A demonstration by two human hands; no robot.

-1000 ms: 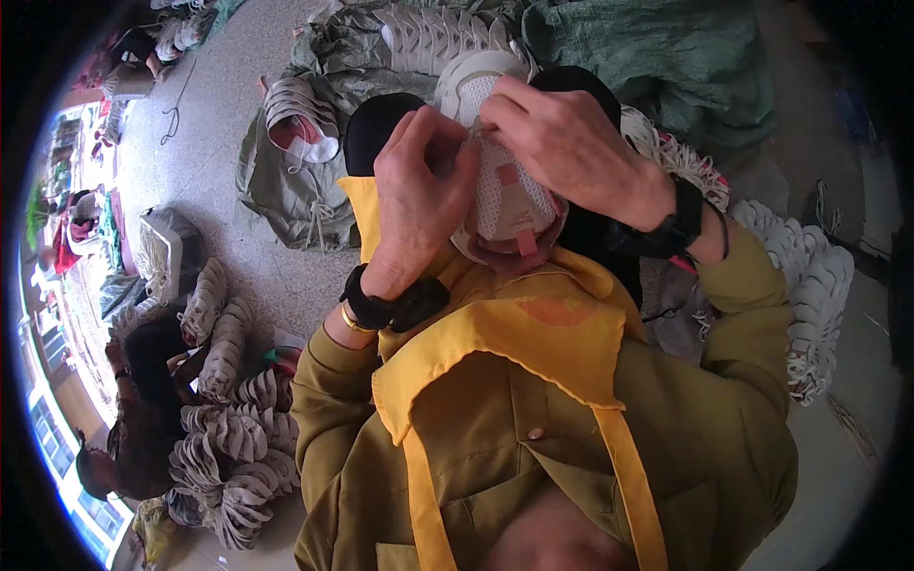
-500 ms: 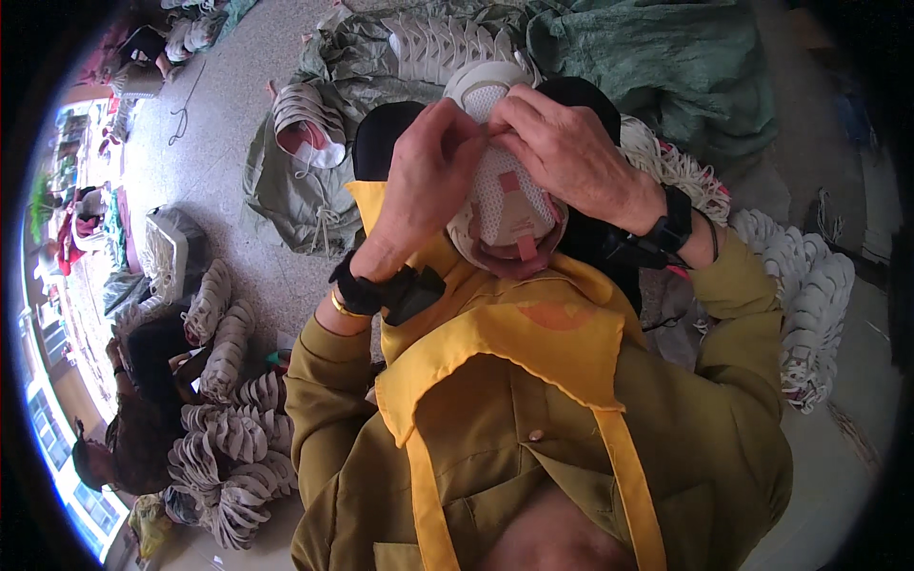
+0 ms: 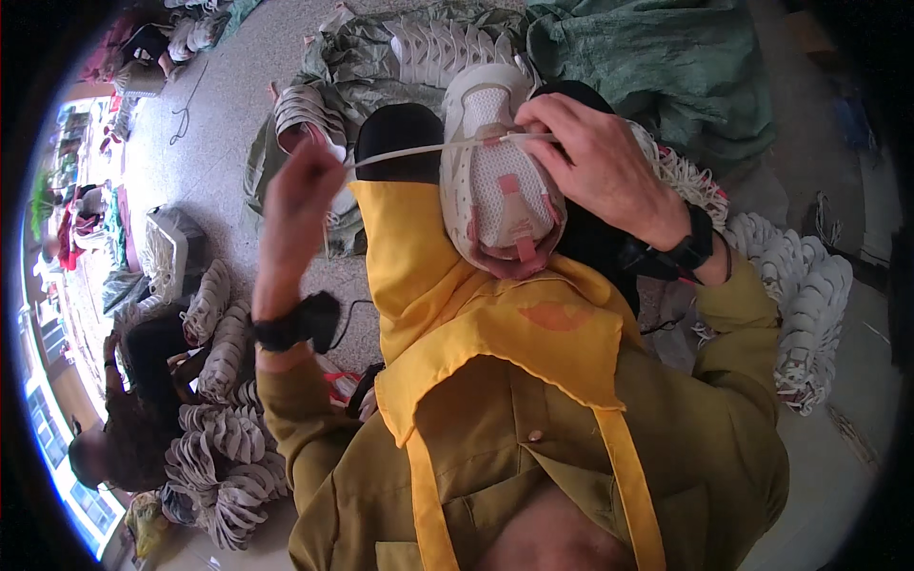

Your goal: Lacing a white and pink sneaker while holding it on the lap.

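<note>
A white mesh shoe upper (image 3: 497, 186) with pink tabs and a pink collar rests on my lap, toe pointing away from me. A flat whitish shoelace (image 3: 400, 153) runs taut across it between my hands. My left hand (image 3: 303, 195), somewhat blurred, is out to the left of the upper and closed on one stretch of the lace. Over the upper's right edge, my right hand (image 3: 605, 162) pinches the lace between thumb and fingers, close to the eyelets.
Stacked shoe uppers (image 3: 447, 52) lie on green sheeting (image 3: 657, 76) ahead of me, with another stack (image 3: 307, 119) left of my knee. More bundles (image 3: 809, 305) sit at right. At left a person (image 3: 133, 419) sits beside several piles of uppers (image 3: 228, 457).
My left hand has swung from the upper out to the left, drawing the lace into a straight line. My right hand has shifted slightly right.
</note>
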